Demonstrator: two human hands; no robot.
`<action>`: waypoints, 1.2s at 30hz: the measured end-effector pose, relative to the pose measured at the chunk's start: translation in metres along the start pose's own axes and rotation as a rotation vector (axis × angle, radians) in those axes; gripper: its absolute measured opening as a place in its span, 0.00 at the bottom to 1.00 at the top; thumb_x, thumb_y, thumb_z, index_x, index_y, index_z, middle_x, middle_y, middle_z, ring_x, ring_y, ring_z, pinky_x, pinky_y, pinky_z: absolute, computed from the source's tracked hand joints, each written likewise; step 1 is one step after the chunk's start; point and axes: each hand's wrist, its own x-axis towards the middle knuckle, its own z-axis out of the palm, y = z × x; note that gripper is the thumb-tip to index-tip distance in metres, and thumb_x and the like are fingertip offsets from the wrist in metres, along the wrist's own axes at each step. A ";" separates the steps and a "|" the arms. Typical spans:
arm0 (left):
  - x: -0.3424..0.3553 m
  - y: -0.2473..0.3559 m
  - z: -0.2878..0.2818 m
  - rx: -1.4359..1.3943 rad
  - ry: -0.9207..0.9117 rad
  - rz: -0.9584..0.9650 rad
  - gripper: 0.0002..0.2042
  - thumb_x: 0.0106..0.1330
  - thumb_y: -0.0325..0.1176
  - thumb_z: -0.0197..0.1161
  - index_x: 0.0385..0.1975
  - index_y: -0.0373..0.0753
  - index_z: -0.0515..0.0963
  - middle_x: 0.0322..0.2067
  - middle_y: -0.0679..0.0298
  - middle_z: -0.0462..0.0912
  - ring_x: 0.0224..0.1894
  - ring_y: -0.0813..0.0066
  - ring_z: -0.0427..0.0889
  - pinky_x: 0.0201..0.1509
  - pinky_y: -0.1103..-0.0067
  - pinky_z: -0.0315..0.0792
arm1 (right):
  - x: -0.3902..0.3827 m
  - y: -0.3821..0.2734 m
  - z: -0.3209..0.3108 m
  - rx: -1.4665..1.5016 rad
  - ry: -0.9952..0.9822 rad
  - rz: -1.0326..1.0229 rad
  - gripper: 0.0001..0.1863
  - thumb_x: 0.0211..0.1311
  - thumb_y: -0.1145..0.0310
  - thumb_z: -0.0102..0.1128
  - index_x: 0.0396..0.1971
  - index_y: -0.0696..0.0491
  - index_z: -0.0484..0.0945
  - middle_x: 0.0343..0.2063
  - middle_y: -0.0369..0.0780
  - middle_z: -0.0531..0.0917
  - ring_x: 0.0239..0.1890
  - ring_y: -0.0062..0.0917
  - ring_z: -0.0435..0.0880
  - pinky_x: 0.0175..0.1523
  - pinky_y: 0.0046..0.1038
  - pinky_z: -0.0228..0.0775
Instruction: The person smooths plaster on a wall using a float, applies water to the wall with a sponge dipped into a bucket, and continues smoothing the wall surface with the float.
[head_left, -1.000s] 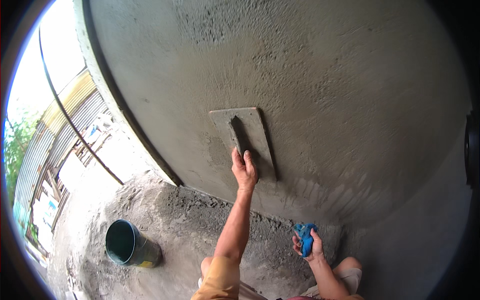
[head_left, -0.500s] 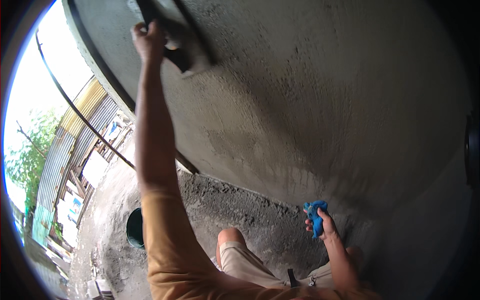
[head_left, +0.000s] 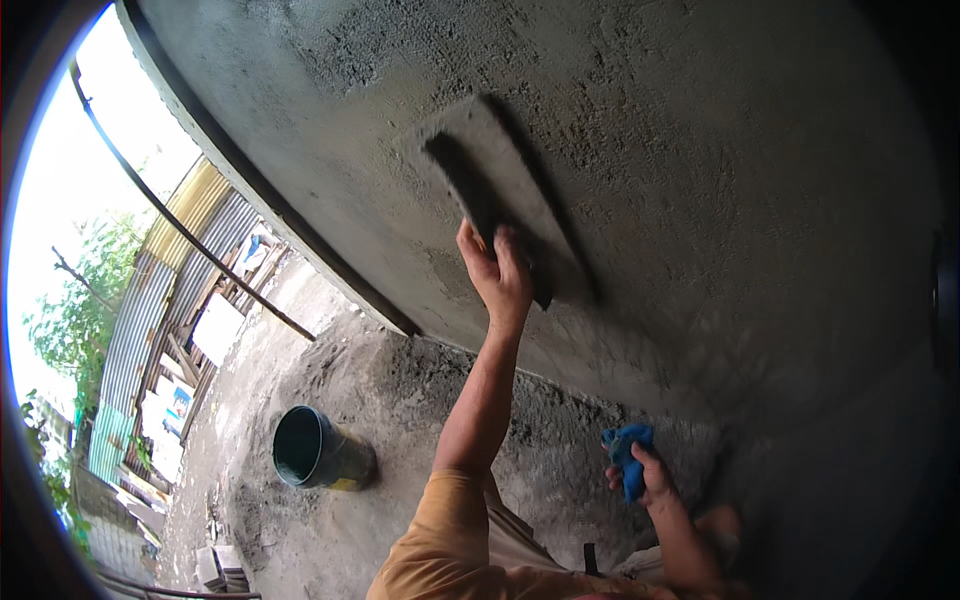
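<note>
My left hand [head_left: 495, 268] grips the dark handle of a flat, mortar-coated float [head_left: 510, 180], which lies tilted against the grey plastered wall [head_left: 720, 200], a little above and left of the picture's middle. The plaster is pitted near the top and around the float, smoother toward the left edge. Low at the right, near the wall's foot, my right hand [head_left: 655, 478] has its fingers closed round a crumpled blue cloth or sponge [head_left: 628, 448], held away from the float.
A dark bucket [head_left: 345, 455] stands at lower left on rough, mortar-strewn ground [head_left: 260, 420]. The wall ends at a pale edge [head_left: 260, 205]. Beyond are a slanting thin pole [head_left: 180, 225], corrugated sheeting [head_left: 200, 210], leaning boards and plants. Grey blocks [head_left: 220, 568] lie at the bottom left.
The float in my left hand swung up and left half a second ago and is now back down and right, slightly higher than a second ago. My right hand still holds the blue bundle.
</note>
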 end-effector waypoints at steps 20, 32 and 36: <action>-0.034 0.006 0.027 0.160 0.023 0.094 0.22 0.75 0.28 0.53 0.67 0.36 0.58 0.44 0.63 0.76 0.40 0.79 0.76 0.48 0.81 0.72 | -0.012 -0.021 0.022 -0.115 -0.091 -0.006 0.21 0.68 0.59 0.62 0.55 0.53 0.71 0.40 0.43 0.82 0.32 0.32 0.87 0.29 0.34 0.82; 0.283 0.043 -0.091 0.431 0.228 0.310 0.22 0.70 0.41 0.61 0.58 0.32 0.72 0.47 0.53 0.83 0.45 0.62 0.83 0.52 0.70 0.74 | -0.028 -0.031 0.026 -0.095 -0.140 -0.043 0.21 0.69 0.59 0.60 0.55 0.54 0.70 0.46 0.46 0.80 0.30 0.30 0.86 0.28 0.32 0.83; 0.101 -0.080 -0.118 0.453 0.235 0.091 0.16 0.75 0.32 0.54 0.57 0.33 0.68 0.33 0.64 0.77 0.32 0.77 0.75 0.36 0.78 0.73 | -0.031 -0.035 0.021 -0.122 -0.121 -0.079 0.22 0.69 0.59 0.60 0.56 0.54 0.70 0.46 0.46 0.81 0.31 0.31 0.87 0.28 0.33 0.83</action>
